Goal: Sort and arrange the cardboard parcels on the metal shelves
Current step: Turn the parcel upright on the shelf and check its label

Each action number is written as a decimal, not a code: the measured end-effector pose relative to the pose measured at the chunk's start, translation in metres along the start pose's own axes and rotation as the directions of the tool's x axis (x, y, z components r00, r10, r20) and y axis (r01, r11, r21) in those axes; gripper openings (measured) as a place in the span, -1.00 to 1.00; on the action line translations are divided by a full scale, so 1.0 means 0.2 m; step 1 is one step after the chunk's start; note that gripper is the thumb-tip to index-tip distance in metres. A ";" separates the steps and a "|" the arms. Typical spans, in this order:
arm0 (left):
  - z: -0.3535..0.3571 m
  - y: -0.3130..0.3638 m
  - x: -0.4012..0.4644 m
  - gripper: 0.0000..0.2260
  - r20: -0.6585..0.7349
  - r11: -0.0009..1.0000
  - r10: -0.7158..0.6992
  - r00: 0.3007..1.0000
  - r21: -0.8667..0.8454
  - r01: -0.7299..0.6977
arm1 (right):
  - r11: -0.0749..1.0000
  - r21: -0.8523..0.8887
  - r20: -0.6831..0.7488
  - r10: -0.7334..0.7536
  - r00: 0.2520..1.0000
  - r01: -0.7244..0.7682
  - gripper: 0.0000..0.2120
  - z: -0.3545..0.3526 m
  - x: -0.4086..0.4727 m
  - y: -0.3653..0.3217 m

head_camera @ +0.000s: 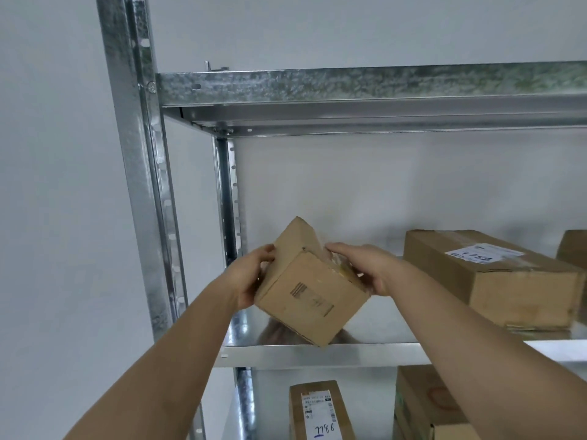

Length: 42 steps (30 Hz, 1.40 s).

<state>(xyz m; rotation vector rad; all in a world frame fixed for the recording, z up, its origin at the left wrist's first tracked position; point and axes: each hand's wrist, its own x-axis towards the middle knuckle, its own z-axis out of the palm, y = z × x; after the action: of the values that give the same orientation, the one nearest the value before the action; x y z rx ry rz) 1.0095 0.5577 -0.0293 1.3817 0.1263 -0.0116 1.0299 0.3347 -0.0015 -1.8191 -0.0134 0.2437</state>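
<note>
A small brown cardboard parcel [309, 290] with a faint printed mark is held tilted just above the left end of the middle metal shelf [365, 354]. My left hand [251, 277] grips its left side, fingers curled over the edge. On the right side, my right hand [368, 268] holds the taped top and right face. The parcel's lowest corner hangs over the shelf's front lip.
A long parcel [495, 281] with a white label lies to the right on the same shelf, another parcel [573, 249] behind it. Below stand a labelled parcel marked 1786 [320, 411] and a bigger box [425, 408]. The upper shelf [365, 85] and upright post [136, 154] frame the bay.
</note>
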 end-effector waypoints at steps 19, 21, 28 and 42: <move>0.03 0.04 0.02 -0.60 0.134 0.960 -0.206 0.969 0.219 0.174 | 0.990 -0.083 0.179 0.123 0.976 -0.110 -0.43 0.08 0.10 0.01; 0.03 0.04 0.02 -0.64 0.134 0.965 -0.210 0.969 0.187 0.183 | 0.991 -0.084 0.179 0.118 0.977 -0.104 -0.46 0.07 0.10 0.01; 0.04 0.05 0.02 -0.71 0.122 0.960 -0.230 0.965 0.191 0.205 | 0.991 -0.086 0.172 0.116 0.978 -0.103 -0.53 0.07 0.12 0.01; 0.05 0.05 0.00 -0.71 0.125 0.961 -0.246 0.961 0.159 0.225 | 0.992 -0.070 0.131 0.116 0.985 -0.107 -0.56 0.08 0.11 0.02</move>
<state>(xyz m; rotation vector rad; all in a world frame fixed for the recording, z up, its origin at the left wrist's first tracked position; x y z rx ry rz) 1.0102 0.5507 -0.0173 1.4975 0.1716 -0.3256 1.0482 0.3524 -0.0120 -1.8648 -0.0145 0.4499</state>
